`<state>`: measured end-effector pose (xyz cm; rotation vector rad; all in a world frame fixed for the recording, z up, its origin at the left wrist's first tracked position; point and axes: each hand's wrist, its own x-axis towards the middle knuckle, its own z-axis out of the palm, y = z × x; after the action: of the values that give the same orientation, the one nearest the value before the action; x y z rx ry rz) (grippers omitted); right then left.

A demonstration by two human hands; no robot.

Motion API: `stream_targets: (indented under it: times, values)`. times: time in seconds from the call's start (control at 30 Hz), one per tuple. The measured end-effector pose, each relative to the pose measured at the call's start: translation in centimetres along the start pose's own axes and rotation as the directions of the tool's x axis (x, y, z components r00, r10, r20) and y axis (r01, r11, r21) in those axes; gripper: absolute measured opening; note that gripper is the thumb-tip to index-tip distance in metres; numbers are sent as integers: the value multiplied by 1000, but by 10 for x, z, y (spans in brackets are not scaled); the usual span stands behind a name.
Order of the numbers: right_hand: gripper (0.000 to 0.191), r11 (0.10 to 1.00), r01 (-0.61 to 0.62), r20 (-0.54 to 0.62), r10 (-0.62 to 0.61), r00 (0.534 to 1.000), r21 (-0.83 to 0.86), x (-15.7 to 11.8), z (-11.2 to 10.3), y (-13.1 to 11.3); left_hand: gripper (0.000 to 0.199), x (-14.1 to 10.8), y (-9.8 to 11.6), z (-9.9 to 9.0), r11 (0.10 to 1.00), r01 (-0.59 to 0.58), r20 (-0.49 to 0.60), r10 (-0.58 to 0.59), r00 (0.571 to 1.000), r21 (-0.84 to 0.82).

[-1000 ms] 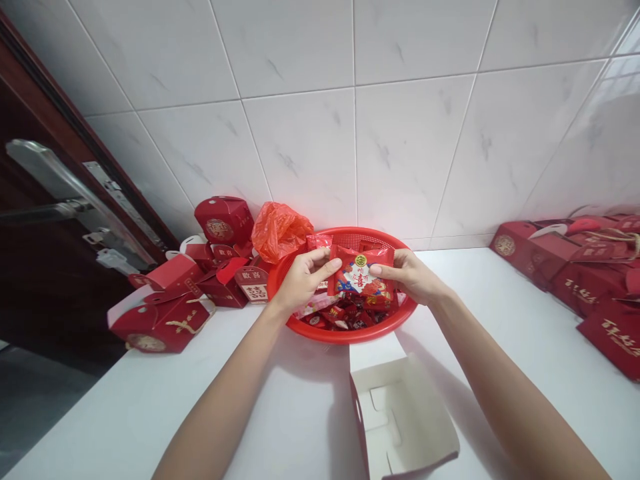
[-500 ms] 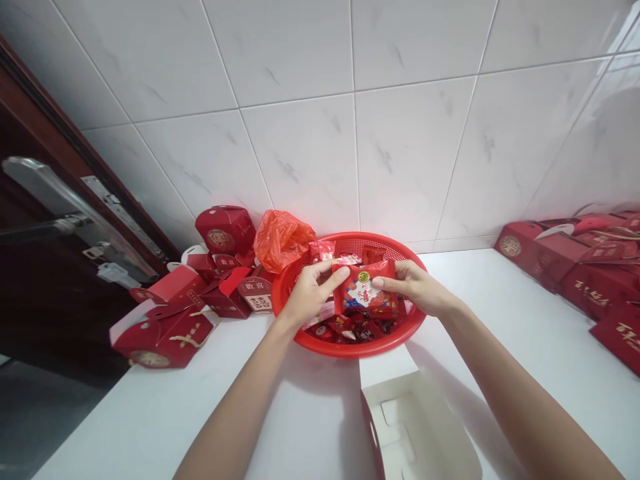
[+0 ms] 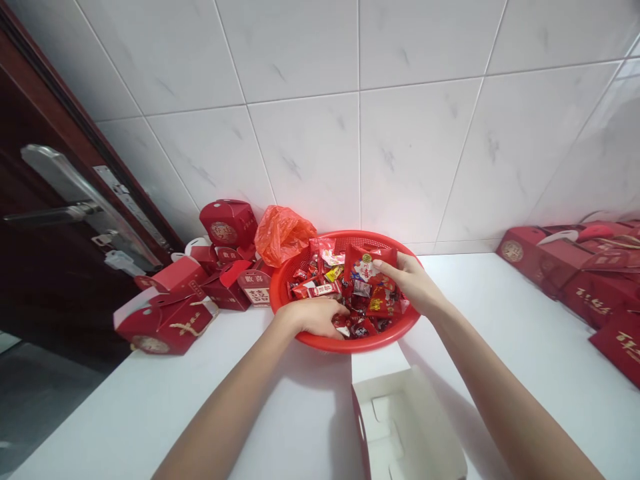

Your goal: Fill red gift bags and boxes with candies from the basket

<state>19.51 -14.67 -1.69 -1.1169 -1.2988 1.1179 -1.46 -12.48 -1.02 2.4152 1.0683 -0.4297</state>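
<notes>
Right hand [image 3: 417,283] pinches the red packet [image 3: 361,268] reading 喜, over the red basket [image 3: 400,327]; left hand [image 3: 317,317], apart, dips into wrapped sweets [image 3: 324,290], grip I can't tell; beyond, a box [image 3: 255,285] says 歡喜

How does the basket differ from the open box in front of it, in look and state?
Shape: the basket is rounded, while the box has straight sides and corners.
Inside: the basket is red and holds wrapped sweets; the box is white, with only its folded floor showing in the part in view.
Contact: the left hand is in the basket; neither hand touches the box.
Both are open-topped and red outside.
</notes>
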Motion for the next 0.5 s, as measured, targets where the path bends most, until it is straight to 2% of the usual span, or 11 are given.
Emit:
stream_targets:
  times: [0.17,0.3,0.43,0.5]
  values:
    - [26,1000,4,4,-4,1000,-26,1,2,2,47,3,1,-3,994,38,76,-46,996,104]
    - [21,999,0,-31,-1,1000,-44,3,3,2,41,7,5,-6,995,-38,156,24,987,89]
    - [16,999,1,-24,-2,1000,-42,6,4,1,58,13,12,-8,999,18,246,-9,969,-34]
    - [14,999,10,-31,-12,999,-53,8,4,3,67,17,16,-9,992,50,180,-28,983,-118]
